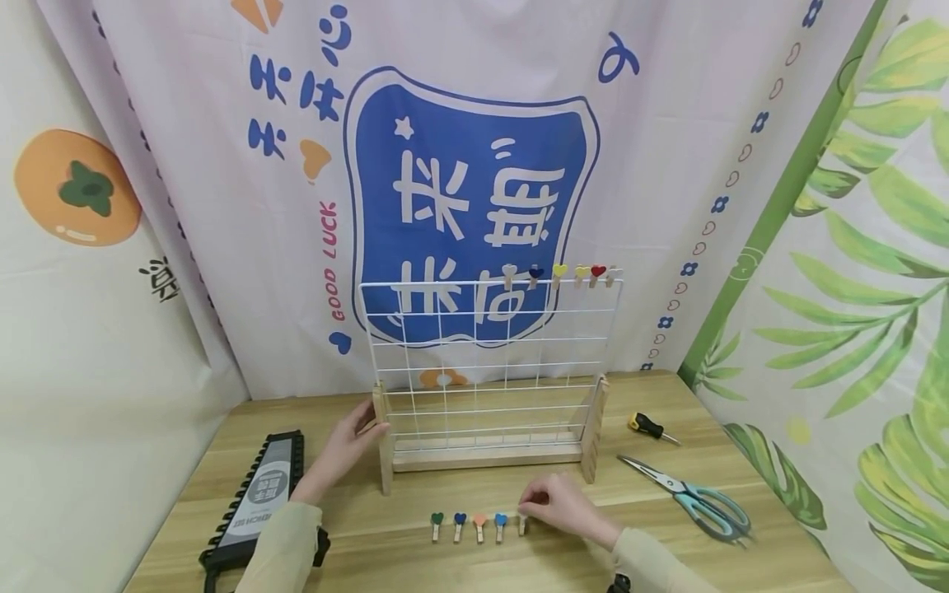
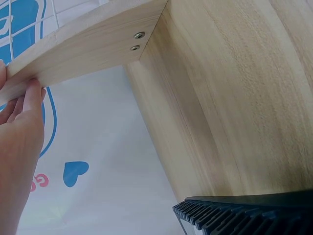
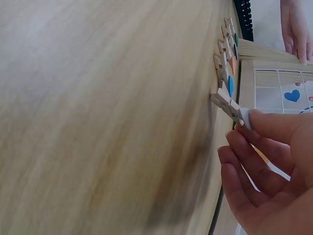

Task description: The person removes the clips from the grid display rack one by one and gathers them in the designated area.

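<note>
A white wire grid rack [image 1: 474, 284] stands upright in a wooden stand on the table. My left hand [image 1: 343, 449] grips the stand's left wooden upright [image 1: 385, 463], fingers and thumb on opposite sides; the left wrist view shows this upright [image 2: 83, 56] close up. Between thumb and fingertips, my right hand [image 1: 567, 504] pinches a small wooden clothespin [image 3: 226, 105] by its white end, low over the table. To its left lies a row of clothespins with green [image 1: 437, 527], dark blue [image 1: 460, 527], orange [image 1: 479, 528] and light blue [image 1: 500, 528] hearts. Several heart clothespins [image 1: 559, 272] sit along the grid's top right.
A black-edged, toothed item with a grey label [image 1: 261, 492] lies on the table at the left. On the right are a yellow-black screwdriver [image 1: 651, 427] and teal-handled scissors [image 1: 689, 497]. Printed curtains [image 1: 474, 49] hang behind the table and at its sides.
</note>
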`<state>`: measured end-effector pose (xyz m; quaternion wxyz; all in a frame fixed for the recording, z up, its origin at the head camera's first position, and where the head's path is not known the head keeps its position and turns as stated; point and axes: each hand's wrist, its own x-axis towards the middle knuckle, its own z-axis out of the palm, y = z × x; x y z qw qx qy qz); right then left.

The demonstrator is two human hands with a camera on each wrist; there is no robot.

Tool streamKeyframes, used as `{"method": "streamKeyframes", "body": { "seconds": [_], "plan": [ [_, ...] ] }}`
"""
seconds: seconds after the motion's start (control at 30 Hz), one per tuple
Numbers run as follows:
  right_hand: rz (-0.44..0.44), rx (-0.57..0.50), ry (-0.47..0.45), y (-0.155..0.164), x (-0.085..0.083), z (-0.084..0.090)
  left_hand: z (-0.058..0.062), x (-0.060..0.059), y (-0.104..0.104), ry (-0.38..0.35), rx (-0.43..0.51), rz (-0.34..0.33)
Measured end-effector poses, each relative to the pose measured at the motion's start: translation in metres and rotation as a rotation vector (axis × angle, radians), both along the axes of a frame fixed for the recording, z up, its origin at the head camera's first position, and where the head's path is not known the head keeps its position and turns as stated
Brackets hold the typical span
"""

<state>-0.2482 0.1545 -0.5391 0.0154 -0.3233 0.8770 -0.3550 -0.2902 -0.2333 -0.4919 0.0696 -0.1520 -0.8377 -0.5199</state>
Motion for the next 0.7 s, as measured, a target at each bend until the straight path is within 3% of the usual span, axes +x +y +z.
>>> {"method": "streamKeyframes", "body": {
  "seconds": [0.7],
  "plan": [
    [0.011,0.024,-0.063,-0.001,0.002,-0.013,-0.001,0.000,0.000,0.011,-0.016,0.021]
  ]
}}
